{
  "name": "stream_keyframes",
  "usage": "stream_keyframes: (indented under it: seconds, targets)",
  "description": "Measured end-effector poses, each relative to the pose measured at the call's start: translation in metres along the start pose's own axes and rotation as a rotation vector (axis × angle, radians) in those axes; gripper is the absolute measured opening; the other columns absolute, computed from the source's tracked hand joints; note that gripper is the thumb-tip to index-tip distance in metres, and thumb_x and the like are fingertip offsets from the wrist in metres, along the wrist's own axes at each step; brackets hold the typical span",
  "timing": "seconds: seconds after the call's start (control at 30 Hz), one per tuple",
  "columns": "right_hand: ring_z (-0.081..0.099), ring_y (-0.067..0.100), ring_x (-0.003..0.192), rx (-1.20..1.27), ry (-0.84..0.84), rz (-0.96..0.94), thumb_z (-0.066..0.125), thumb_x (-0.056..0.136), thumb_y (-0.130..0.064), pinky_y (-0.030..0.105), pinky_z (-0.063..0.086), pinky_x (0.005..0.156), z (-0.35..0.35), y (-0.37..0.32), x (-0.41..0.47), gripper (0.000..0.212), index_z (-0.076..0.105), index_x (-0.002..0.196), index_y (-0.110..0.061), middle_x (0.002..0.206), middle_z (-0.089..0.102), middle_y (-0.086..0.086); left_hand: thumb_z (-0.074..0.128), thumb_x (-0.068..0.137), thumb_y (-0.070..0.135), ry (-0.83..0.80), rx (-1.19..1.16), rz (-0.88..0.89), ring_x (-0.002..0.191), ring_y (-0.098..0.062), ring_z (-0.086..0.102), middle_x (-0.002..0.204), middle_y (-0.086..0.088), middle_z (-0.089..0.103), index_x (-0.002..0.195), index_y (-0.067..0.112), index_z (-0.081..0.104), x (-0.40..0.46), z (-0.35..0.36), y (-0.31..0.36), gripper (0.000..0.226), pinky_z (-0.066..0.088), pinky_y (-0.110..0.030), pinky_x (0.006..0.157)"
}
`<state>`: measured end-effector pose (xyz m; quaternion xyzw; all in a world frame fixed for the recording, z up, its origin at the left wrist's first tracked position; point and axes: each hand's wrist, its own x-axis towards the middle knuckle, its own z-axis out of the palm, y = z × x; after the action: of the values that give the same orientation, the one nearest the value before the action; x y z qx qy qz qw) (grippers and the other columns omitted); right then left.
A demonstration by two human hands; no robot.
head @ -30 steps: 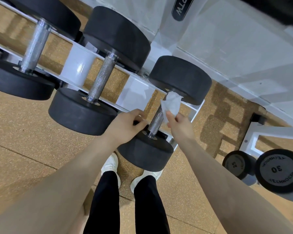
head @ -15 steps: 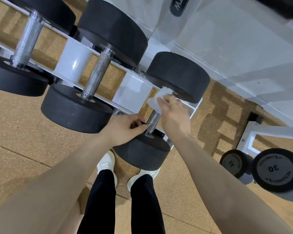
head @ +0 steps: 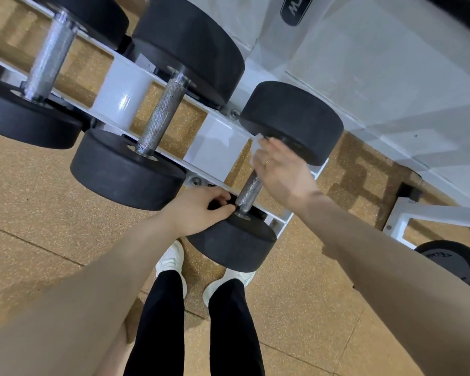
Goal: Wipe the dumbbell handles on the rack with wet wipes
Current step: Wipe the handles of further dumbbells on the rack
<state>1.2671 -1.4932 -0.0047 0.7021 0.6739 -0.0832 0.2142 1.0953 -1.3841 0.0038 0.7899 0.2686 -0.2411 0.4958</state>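
Head view: right hand (head: pixel 281 169) slid wet wipe (head: pixel 256 143) up handle (head: pixel 248 189), still gripping; left hand (head: pixel 201 207) pinching handle base

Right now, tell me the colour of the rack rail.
The rack rail is glossy white, shown in the head view.

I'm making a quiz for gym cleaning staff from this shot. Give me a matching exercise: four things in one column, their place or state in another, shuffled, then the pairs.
1. wet wipe
2. left hand
3. middle dumbbell handle
4. white shoes

A. on the cork floor, below the rack
B. bare, no hand on it
C. under the right hand, at the handle's far end
D. by the near weight head

Pairs: 1-C, 2-D, 3-B, 4-A
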Motion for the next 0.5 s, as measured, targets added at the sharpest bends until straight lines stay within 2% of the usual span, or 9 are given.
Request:
stream_keyframes:
  seconds: [0.07,0.13,0.17,0.2,0.23,0.3,0.33,0.43,0.5]
  targets:
    - [0.024,0.023,0.142,-0.045,0.069,0.033,0.038,0.093,-0.007,0.031,0.002,0.115,-0.004,0.002,-0.001,0.046,0.039,0.139,-0.001,0.14,0.047,0.014,0.05,0.092,0.042,0.013,-0.01,-0.001,0.104,-0.009,0.055,0.111,0.009,0.062,0.123,0.023,0.056,-0.001,0.0,0.0,0.037,0.042,-0.025,0.093]
    - [0.007,0.023,0.145,0.029,-0.057,0.092,0.026,0.099,-0.007,0.028,-0.014,0.111,-0.007,-0.006,-0.007,0.05,0.015,0.148,-0.002,0.155,0.02,0.013,0.051,0.091,0.041,0.03,-0.028,-0.002,0.104,-0.01,0.056,0.11,0.009,0.062,0.122,0.022,0.057,-0.002,0.001,0.0,0.036,0.043,-0.027,0.093]
    - [0.002,0.021,0.145,0.144,-0.091,0.076,0.026,0.1,-0.007,0.023,-0.021,0.106,-0.013,-0.01,-0.009,0.051,0.011,0.149,-0.005,0.157,0.013,0.01,0.052,0.091,0.041,0.042,-0.041,-0.004,0.104,-0.01,0.056,0.11,0.009,0.063,0.121,0.022,0.058,-0.003,0.002,0.0,0.035,0.043,-0.028,0.094]
    - [0.004,0.019,0.145,0.216,-0.094,0.05,0.032,0.099,-0.007,0.02,-0.023,0.104,-0.012,-0.015,-0.012,0.053,0.013,0.149,-0.006,0.157,0.013,0.007,0.052,0.091,0.041,0.052,-0.05,-0.007,0.104,-0.01,0.056,0.109,0.009,0.063,0.12,0.022,0.058,-0.003,0.003,0.0,0.035,0.043,-0.029,0.095]
    - [0.012,0.02,0.144,0.249,-0.049,0.018,0.044,0.094,-0.004,0.021,-0.016,0.106,-0.008,-0.019,-0.016,0.057,0.021,0.147,-0.005,0.155,0.022,0.008,0.052,0.091,0.041,0.057,-0.052,-0.01,0.104,-0.009,0.056,0.11,0.009,0.063,0.12,0.022,0.058,-0.003,0.003,-0.001,0.035,0.043,-0.03,0.095]
    - [0.039,0.024,0.134,0.276,-0.044,-0.078,0.07,0.075,0.0,0.029,0.01,0.108,-0.009,-0.026,-0.021,0.064,0.047,0.134,-0.001,0.141,0.047,0.011,0.052,0.091,0.041,0.057,-0.043,-0.009,0.105,-0.01,0.056,0.111,0.007,0.063,0.121,0.022,0.058,-0.004,0.004,-0.001,0.036,0.043,-0.03,0.096]
    - [0.04,0.026,0.133,0.316,-0.091,-0.126,0.068,0.077,-0.002,0.032,0.013,0.11,-0.007,-0.028,-0.023,0.06,0.048,0.134,-0.002,0.14,0.048,0.012,0.052,0.091,0.04,0.059,-0.039,-0.006,0.105,-0.01,0.056,0.112,0.006,0.063,0.121,0.022,0.058,-0.004,0.004,0.0,0.036,0.043,-0.03,0.096]
    - [0.008,0.018,0.145,0.262,-0.151,-0.308,0.028,0.101,-0.015,0.028,-0.008,0.115,-0.008,-0.03,-0.029,0.049,0.02,0.149,-0.012,0.157,0.014,0.004,0.052,0.091,0.038,0.063,-0.03,0.005,0.105,-0.012,0.056,0.112,0.004,0.064,0.118,0.021,0.06,-0.005,0.004,0.001,0.033,0.042,-0.03,0.094]
    - [0.002,0.018,0.145,0.186,-0.151,-0.373,0.027,0.101,-0.013,0.026,-0.014,0.109,-0.016,-0.027,-0.029,0.05,0.015,0.15,-0.013,0.158,0.009,0.002,0.052,0.092,0.039,0.062,-0.027,0.011,0.105,-0.012,0.056,0.113,0.004,0.064,0.118,0.021,0.06,-0.005,0.004,0.002,0.033,0.042,-0.03,0.094]
